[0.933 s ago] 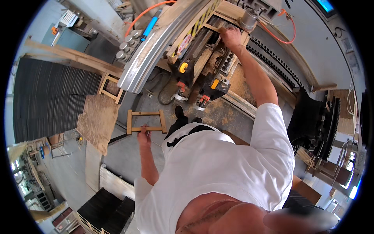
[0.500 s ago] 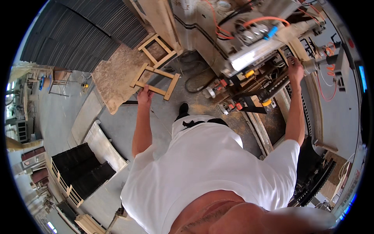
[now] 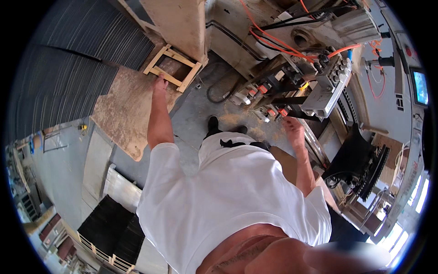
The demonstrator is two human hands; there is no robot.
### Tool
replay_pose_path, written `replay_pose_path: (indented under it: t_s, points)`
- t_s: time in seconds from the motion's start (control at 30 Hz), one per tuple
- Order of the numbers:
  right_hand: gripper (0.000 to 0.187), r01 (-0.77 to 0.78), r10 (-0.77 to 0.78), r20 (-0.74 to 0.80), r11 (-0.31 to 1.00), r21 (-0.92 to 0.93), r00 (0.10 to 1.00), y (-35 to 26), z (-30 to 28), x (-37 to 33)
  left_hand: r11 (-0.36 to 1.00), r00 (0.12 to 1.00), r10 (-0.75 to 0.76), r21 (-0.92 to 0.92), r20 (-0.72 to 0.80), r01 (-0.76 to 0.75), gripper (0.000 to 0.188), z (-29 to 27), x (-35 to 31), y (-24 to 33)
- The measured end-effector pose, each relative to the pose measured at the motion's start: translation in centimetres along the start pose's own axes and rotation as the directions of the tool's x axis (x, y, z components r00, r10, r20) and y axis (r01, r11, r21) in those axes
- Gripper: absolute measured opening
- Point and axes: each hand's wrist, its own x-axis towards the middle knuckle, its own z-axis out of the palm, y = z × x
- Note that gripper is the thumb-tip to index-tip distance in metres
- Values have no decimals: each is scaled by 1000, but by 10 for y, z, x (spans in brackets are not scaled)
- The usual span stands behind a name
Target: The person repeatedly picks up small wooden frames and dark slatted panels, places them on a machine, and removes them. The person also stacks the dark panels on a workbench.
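Note:
A light wooden frame (image 3: 189,77) with two crossbars rests on the brown board at the upper left, seemingly on top of the second frame; their overlap is hard to make out. At the near crossbar is my left hand (image 3: 160,83), its fingers closed on the wood. Far to the right, my right hand (image 3: 294,131) hangs close to the machine's red-tipped clamps (image 3: 279,112). Its fingers are loosely bent and apart, with nothing visible in them.
Tall stacks of dark slats (image 3: 68,77) stand beside the brown board (image 3: 121,114). The machine's metal head (image 3: 332,86) with orange hoses overhangs the right side. Sawdust (image 3: 258,132) lies on the floor near my shoes. A black bundle (image 3: 114,228) sits at the lower left.
My left hand has carried the wooden frame away from me onto the board, over the other frame. My right hand has come off the machine's far side and back toward me.

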Motion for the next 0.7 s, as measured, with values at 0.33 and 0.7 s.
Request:
replay_pose_path:
  t_s: [0.33,0.7]
  points:
    - [18,-205,214,68,970,-128,974,59,29,-48,654,868,492,689,-76,-311,45,-14,5,-11]
    - [19,-393,394,-11,918,47,919,89,40,-92,-242,632,372,728,680,-641,60,58,-101,-26]
